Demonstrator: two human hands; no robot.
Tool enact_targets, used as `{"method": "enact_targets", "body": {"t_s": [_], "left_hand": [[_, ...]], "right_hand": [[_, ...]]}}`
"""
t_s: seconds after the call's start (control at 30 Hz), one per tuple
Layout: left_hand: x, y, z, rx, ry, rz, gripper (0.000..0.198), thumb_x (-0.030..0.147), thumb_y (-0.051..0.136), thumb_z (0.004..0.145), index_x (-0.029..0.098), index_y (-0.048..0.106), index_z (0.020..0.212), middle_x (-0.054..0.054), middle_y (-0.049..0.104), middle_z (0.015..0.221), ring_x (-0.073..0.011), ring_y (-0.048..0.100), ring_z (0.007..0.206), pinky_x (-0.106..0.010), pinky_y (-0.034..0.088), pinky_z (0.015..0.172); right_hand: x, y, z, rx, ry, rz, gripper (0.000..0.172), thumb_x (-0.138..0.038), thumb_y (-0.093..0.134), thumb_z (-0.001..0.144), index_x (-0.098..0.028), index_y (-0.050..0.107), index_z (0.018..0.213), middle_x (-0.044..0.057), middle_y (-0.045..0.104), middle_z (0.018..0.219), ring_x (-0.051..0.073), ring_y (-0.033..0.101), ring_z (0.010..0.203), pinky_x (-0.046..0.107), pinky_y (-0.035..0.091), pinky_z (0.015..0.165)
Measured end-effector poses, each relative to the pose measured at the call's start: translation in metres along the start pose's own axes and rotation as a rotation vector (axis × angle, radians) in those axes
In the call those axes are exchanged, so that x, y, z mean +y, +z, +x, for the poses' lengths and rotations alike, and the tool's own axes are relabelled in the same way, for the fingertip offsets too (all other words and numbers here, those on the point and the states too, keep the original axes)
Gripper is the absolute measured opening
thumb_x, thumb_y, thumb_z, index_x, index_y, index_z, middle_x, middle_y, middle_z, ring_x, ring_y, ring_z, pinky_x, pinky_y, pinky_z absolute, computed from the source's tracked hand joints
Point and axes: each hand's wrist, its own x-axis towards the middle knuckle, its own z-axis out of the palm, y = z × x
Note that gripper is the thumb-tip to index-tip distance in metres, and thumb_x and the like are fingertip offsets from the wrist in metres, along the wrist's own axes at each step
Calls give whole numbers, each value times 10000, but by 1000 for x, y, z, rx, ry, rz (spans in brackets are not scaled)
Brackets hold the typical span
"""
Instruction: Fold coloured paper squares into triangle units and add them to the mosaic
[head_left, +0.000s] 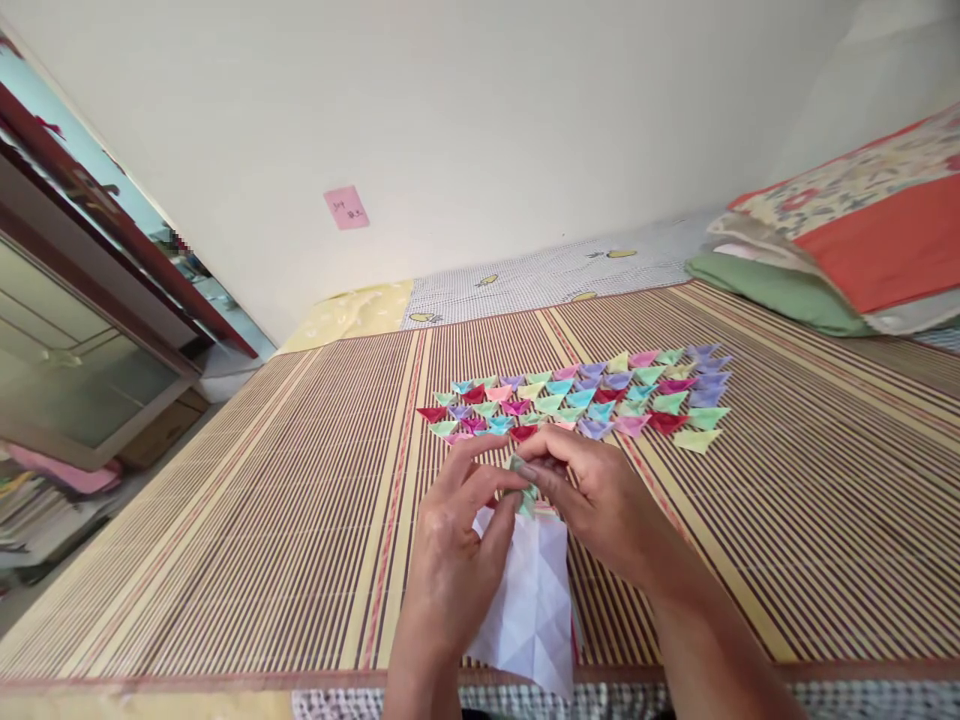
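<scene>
Green paper (pixel 529 502) sits in the lower centre of the frame, pinched between nearly closed thumb and fingers of the left hand (pixel 456 528) and right hand (pixel 596 485). Probably light, thin and easily creased; best gripped gently by its edges.

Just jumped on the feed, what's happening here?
A person's left hand and right hand have a small pale green paper piece between their fingers. Just below it, a creased white sheet lies on a striped mat. Beyond the hands, several rows of small folded papers in many colours are laid out on the mat.
</scene>
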Motion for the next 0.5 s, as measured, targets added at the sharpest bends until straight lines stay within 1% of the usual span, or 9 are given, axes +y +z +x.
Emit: {"method": "enact_targets", "body": {"t_s": [0.13, 0.2, 0.27, 0.33, 0.4, 0.47, 0.5], "left_hand": [[0, -2, -1, -6, 43, 45, 275, 15, 621, 942, 252, 732, 1027, -73, 688, 1263, -213, 694, 1139, -370, 595, 910], [-1, -3, -1, 0, 46, 57, 240, 27, 622, 951, 240, 718, 1005, -75, 695, 1235, -212, 691, 1152, -372, 587, 933], [-2, -4, -1, 21, 37, 64, 197, 43, 633, 953, 228, 701, 956, -72, 710, 1173, -211, 699, 1129, -367, 585, 920], [-3, -3, -1, 76, -10, 57, 172, 62, 641, 956, 226, 686, 928, -64, 724, 1116, -209, 711, 1077, -367, 586, 889], [-4, -2, -1, 168, -95, 51, 148, 87, 658, 954, 228, 679, 915, -52, 740, 1084, -212, 718, 1034, -373, 582, 858], [-3, -1, -2, 244, -169, 55, 127, 109, 680, 944, 230, 677, 905, -46, 751, 1090, -219, 718, 1023, -381, 573, 844], [-3, 0, -3, 261, -192, 50, 120, 117, 687, 940, 230, 678, 901, -44, 754, 1099, -222, 716, 1026, -381, 569, 837]], "right_hand": [[-1, 1, 0, -23, 20, 84, 153, -294, 579, 1050, -213, 689, 981, -12, 673, 842, 145, 626, 743, 262, 457, 675], [-3, 1, 1, -23, 33, 121, 137, -291, 587, 1046, -220, 698, 1004, -16, 689, 845, 140, 635, 742, 254, 466, 670], [-5, 0, 2, 3, 40, 138, 116, -276, 600, 1035, -225, 703, 1015, -21, 698, 839, 137, 639, 736, 249, 475, 666], [-8, -1, 2, 33, 45, 123, 109, -263, 608, 1027, -225, 705, 997, -21, 702, 831, 137, 640, 733, 249, 484, 672], [-11, -2, 1, 39, 57, 96, 88, -264, 635, 1010, -223, 700, 968, -19, 707, 833, 141, 646, 742, 250, 496, 680], [-13, -2, 0, 26, 65, 90, 54, -262, 669, 986, -220, 690, 958, -14, 717, 852, 147, 662, 764, 250, 511, 692], [-14, -2, 0, 25, 58, 95, 43, -254, 677, 978, -219, 687, 955, -13, 719, 857, 147, 667, 770, 249, 515, 697]]}}
